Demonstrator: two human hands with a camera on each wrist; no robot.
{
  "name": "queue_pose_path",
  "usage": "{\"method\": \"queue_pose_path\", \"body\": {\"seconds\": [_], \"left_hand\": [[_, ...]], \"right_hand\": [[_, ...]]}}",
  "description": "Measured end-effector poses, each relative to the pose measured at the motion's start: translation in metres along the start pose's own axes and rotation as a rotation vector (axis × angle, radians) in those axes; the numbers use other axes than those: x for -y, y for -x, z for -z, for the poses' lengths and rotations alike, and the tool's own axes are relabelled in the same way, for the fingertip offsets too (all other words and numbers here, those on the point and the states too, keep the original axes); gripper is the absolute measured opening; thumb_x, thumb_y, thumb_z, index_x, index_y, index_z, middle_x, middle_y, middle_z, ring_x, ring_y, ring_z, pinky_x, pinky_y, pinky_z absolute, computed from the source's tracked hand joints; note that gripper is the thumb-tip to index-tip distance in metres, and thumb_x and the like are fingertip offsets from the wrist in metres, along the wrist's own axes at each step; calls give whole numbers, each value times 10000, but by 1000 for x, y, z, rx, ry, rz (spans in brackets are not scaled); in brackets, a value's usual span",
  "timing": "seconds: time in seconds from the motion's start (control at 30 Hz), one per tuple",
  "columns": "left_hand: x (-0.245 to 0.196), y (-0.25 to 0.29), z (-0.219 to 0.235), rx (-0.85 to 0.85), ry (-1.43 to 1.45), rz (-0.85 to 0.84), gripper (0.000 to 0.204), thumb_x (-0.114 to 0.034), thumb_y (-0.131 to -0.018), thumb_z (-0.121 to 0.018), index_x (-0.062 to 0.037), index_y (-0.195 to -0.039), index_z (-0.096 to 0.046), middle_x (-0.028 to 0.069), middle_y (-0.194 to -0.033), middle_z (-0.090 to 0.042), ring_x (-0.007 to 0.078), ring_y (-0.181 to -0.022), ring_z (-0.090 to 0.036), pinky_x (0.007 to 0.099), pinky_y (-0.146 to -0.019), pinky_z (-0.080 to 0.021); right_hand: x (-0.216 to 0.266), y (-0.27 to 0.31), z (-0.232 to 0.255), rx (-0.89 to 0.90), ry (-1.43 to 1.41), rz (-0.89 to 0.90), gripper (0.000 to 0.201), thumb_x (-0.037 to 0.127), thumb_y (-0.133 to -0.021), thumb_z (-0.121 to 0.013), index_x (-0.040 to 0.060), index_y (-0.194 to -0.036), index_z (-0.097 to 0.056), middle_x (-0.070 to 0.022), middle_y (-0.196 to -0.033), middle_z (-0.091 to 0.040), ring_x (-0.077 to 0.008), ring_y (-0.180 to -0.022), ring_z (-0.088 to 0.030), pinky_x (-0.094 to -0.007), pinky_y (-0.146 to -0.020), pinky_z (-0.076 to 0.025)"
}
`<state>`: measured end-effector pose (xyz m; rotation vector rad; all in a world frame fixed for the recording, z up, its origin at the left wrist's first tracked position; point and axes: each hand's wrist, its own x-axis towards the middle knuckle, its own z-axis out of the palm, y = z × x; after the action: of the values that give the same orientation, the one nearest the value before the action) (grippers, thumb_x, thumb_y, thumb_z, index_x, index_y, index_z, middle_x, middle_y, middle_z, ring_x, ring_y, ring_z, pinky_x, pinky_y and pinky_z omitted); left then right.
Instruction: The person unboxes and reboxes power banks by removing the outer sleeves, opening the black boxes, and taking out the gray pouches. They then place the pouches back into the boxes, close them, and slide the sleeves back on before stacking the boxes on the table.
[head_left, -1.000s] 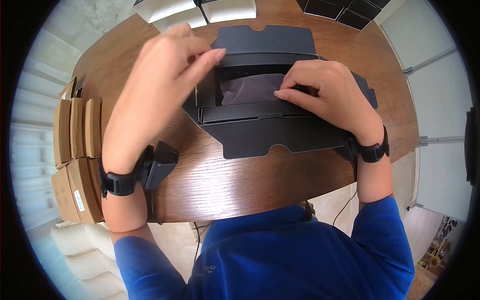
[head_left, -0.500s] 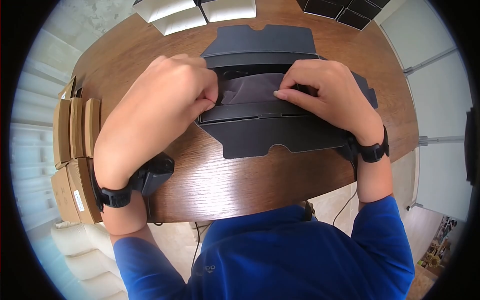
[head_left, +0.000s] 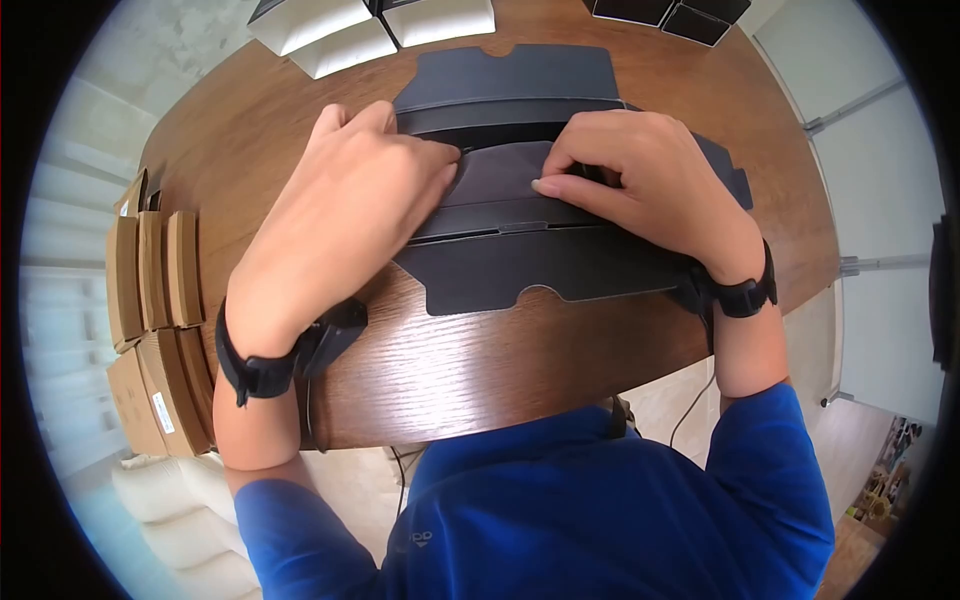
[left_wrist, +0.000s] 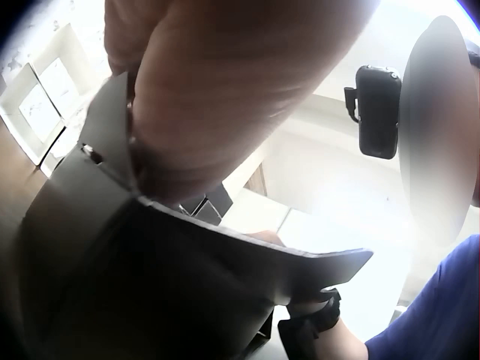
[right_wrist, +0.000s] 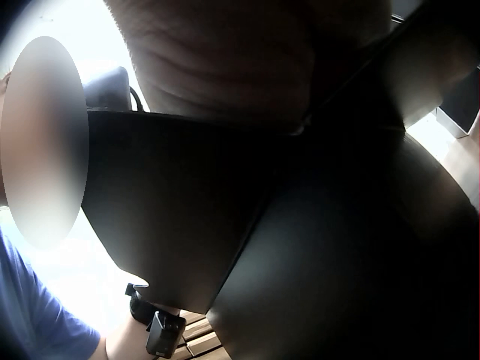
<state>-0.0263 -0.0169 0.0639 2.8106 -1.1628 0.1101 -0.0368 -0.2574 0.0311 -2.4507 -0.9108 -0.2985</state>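
A black cardboard box [head_left: 480,216] lies on the wooden table with its flaps folded outward. Inside it is a dark grey cloth-wrapped item or pouch [head_left: 497,175]. My left hand [head_left: 365,180] reaches over the box's left end, fingers curled at the cloth's left edge; its thumb tip is hidden. At the other end, my right hand [head_left: 640,185] pinches the cloth between thumb and bent forefinger. In the left wrist view the left palm [left_wrist: 217,97] is over the box wall. The right wrist view is dark, mostly filled by a black flap [right_wrist: 172,187].
White-lined open boxes [head_left: 345,45] stand at the table's far left edge, black boxes [head_left: 695,22] at the far right. Brown cartons [head_left: 150,290] are stacked along the left side. The table's rounded front edge [head_left: 480,425] is close to the person's body.
My left hand has come down from above the box's left end and then moved right, onto the cloth's left edge. The right hand has kept its hold. The view has shifted slightly.
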Motion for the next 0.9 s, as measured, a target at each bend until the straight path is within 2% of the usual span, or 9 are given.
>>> {"method": "queue_pose_path", "body": {"seconds": [0.13, 0.23, 0.27, 0.4, 0.57, 0.67, 0.77, 0.83, 0.9], "left_hand": [[-6, 9, -7, -4, -116, -53, 317, -262, -911, -544, 19, -884, -688, 108, -922, -627, 254, -882, -490, 345, -803, -378], [-14, 8, -5, 6, -155, -29, 333, -269, -914, -542, 23, -831, -682, 99, -926, -613, 252, -872, -484, 345, -811, -380], [-16, 9, -8, -67, -128, -44, 363, -280, -915, -540, 24, -754, -655, 120, -844, -598, 258, -846, -488, 343, -806, -380], [-17, 3, -11, -25, -113, -50, 390, -293, -915, -536, 25, -706, -622, 132, -731, -578, 270, -803, -497, 349, -785, -387], [-4, -4, -22, -227, -95, -76, 304, -206, -887, -585, 10, -673, -598, 143, -637, -555, 296, -690, -517, 394, -643, -422], [1, -2, -4, -190, 86, 34, 218, -138, -844, -640, 11, -691, -599, 160, -653, -538, 297, -667, -528, 397, -584, -419], [5, 0, 10, -314, 90, -49, 181, -104, -804, -683, 22, -708, -595, 158, -664, -522, 293, -668, -532, 386, -574, -417], [9, 0, 13, -317, 131, -53, 125, -59, -767, -701, 21, -738, -611, 146, -689, -542, 294, -663, -527, 374, -584, -426], [17, 2, 10, -235, 249, -71, 95, -53, -778, -678, 26, -774, -627, 144, -730, -582, 300, -709, -533, 378, -637, -444]], "right_hand": [[0, -1, -2, -15, -32, 11, 178, 252, -816, -668, 80, -771, -659, -58, -758, -635, -282, -720, -596, -369, -626, -461], [-1, -1, -3, -23, -25, 30, 176, 251, -815, -669, 81, -772, -660, -57, -763, -638, -280, -721, -598, -369, -627, -462], [-1, -1, -2, -24, -25, 31, 176, 251, -815, -669, 81, -772, -660, -57, -763, -638, -280, -721, -598, -369, -627, -462], [2, -1, -1, -2, -18, 6, 178, 252, -815, -669, 79, -775, -660, -60, -767, -639, -281, -724, -600, -367, -627, -465], [-2, -1, 1, -9, -22, 25, 154, 229, -807, -681, 77, -784, -669, -65, -765, -638, -277, -716, -599, -361, -625, -467], [0, -3, 5, -111, -123, -12, 125, 201, -796, -695, 78, -781, -681, -57, -757, -639, -263, -692, -594, -353, -619, -466], [-3, -4, 11, -179, -63, -19, 103, 179, -793, -701, 79, -769, -689, -48, -747, -639, -244, -691, -585, -341, -616, -463], [-11, -4, 11, -176, 28, 98, 134, 201, -797, -700, 81, -739, -683, -40, -722, -632, -232, -707, -579, -340, -617, -460], [-11, 0, 17, -112, 31, 81, 155, 221, -797, -700, 83, -730, -682, -42, -710, -627, -231, -711, -574, -342, -616, -458]]}}
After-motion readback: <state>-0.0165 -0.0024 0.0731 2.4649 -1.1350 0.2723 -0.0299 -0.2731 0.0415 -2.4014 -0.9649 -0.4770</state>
